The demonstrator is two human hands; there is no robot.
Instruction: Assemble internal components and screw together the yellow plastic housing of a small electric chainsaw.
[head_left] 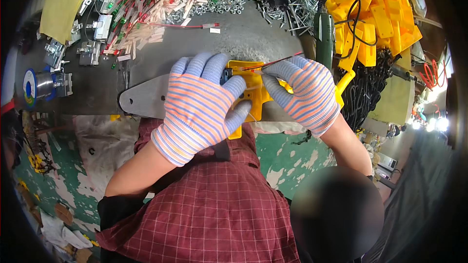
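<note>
At my bench, my left hand (202,104) clamps the yellow plastic housing (251,95) steady while my right hand (304,92) pinches a thin red wire (273,62) at its top edge.

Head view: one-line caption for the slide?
Striped-gloved left hand steadies a yellow plastic part while the right hand pinches a thin red wire at it, over a cluttered grey workbench.

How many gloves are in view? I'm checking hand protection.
2: one striped glove on the left hand and one on the right hand, both on a yellow plastic part.
</note>
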